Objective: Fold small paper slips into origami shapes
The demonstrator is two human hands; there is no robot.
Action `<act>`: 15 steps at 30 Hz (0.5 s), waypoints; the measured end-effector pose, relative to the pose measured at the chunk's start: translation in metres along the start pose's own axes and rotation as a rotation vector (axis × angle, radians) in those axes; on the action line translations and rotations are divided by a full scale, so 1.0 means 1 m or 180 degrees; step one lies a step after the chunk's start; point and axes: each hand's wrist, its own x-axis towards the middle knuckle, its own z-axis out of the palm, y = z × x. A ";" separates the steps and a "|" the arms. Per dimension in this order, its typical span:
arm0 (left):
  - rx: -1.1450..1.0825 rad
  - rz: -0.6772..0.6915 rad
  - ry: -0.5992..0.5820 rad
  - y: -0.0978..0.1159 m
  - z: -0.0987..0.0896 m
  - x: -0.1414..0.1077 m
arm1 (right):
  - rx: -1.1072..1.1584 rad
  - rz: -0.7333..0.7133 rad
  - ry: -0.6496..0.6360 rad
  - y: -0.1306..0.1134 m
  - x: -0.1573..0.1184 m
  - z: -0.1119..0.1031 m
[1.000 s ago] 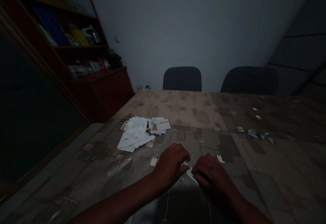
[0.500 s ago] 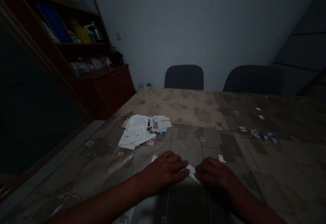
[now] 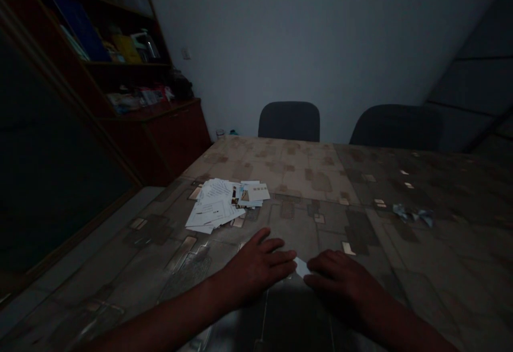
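A small white piece of paper (image 3: pixel 301 267) is between my two hands, just above or on the table; the dim light hides which. My right hand (image 3: pixel 342 277) pinches its right side, fingers bent and covering part of it. At the paper's left edge are the fingertips of my left hand (image 3: pixel 260 264), whose fingers are spread apart. Beyond my left hand lies a loose pile of printed papers and cards (image 3: pixel 214 210), with picture cards (image 3: pixel 252 194) on its right side.
The patterned tablecloth (image 3: pixel 288 173) covers a wide table. Crumpled scraps (image 3: pixel 412 214) lie to the right. Two dark chairs (image 3: pixel 289 121) stand at the far side, by the wall. A red-brown cabinet (image 3: pixel 172 133) with filled shelves is at left.
My left hand's fingers have loosened and spread, with the upper ones lifting. The right hand still pinches the paper, almost in place. The view has shifted slightly.
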 end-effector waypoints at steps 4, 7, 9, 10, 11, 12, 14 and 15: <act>-0.0024 0.0096 -0.0169 0.000 -0.005 -0.001 | 0.0086 -0.0079 -0.0024 -0.001 -0.010 -0.005; -0.0094 0.0117 -0.0237 -0.003 -0.008 -0.003 | 0.0195 -0.0016 -0.0065 -0.001 -0.019 -0.005; -0.0150 0.0142 -0.0245 -0.005 -0.008 -0.003 | 0.0415 0.0034 -0.0123 -0.001 -0.020 -0.008; -0.0171 0.0161 -0.0244 -0.005 -0.009 -0.002 | 0.0548 0.0087 -0.0141 -0.001 -0.018 -0.009; -0.0185 0.0172 -0.0244 -0.006 -0.009 -0.002 | 0.0669 0.0137 -0.0147 -0.001 -0.016 -0.010; -0.0196 0.0183 -0.0247 -0.006 -0.009 -0.002 | 0.0747 0.0265 -0.0152 0.000 -0.013 -0.010; -0.0204 0.0185 -0.0258 -0.006 -0.009 -0.002 | 0.0715 0.0412 -0.0149 0.000 -0.006 -0.008; -0.0208 0.0178 -0.0270 -0.006 -0.009 -0.002 | 0.0585 0.0442 -0.0154 0.001 -0.003 -0.004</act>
